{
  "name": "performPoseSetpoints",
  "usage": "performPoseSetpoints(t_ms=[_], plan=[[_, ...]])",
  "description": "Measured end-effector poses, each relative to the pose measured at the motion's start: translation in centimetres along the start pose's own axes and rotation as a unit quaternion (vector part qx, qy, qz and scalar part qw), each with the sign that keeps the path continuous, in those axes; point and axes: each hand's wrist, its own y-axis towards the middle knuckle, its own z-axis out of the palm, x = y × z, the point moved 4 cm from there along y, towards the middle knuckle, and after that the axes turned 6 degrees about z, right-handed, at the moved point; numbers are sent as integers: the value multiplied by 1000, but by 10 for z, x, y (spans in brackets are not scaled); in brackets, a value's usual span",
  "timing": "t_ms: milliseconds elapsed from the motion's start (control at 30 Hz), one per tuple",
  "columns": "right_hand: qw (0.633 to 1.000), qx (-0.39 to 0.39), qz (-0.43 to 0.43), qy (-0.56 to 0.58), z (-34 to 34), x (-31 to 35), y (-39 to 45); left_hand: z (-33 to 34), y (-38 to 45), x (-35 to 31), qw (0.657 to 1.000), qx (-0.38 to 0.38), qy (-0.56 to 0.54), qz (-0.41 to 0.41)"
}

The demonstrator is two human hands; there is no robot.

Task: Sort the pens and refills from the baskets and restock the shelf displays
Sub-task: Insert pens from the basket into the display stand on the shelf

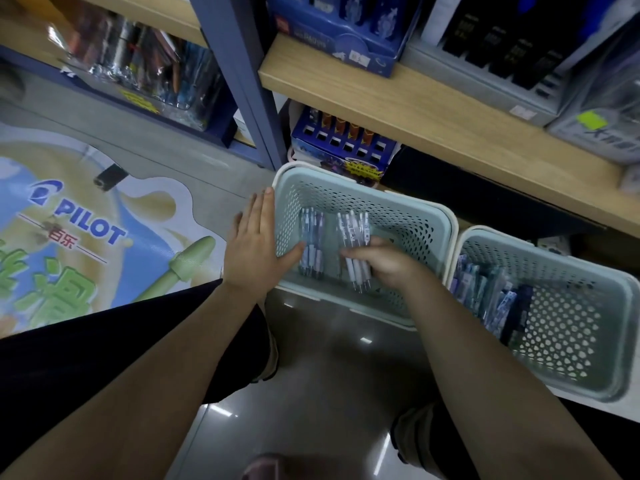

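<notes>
A pale green perforated basket sits on the floor in front of the shelf. Inside it lie two bundles of pens. My right hand is down in the basket and grips the right bundle of white pens. The left bundle of pens lies loose on the basket floor. My left hand rests flat against the basket's left wall with straight fingers, its thumb over the rim. A second green basket to the right holds packets of refills along its left side.
A wooden shelf overhangs the baskets, carrying blue and grey display boxes. Under it stands a blue pen display box. A blue shelf post rises on the left. A Pilot floor sticker covers the floor left.
</notes>
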Motion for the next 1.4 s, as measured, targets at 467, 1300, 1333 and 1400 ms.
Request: performPoseSetpoints(t_ms=[467, 1300, 1333, 1400], plan=[[959, 60, -254, 106, 10, 97, -246, -131, -20, -161, 856, 163, -491, -22], [785, -187, -589, 54, -19, 252, -698, -547, -89, -331, 735, 23, -633, 242], [781, -176, -595, 73, -22, 254, -704, -549, -89, -330, 741, 22, -627, 242], [778, -161, -601, 84, -27, 258, -710, -552, -86, -330, 751, 14, -613, 246]])
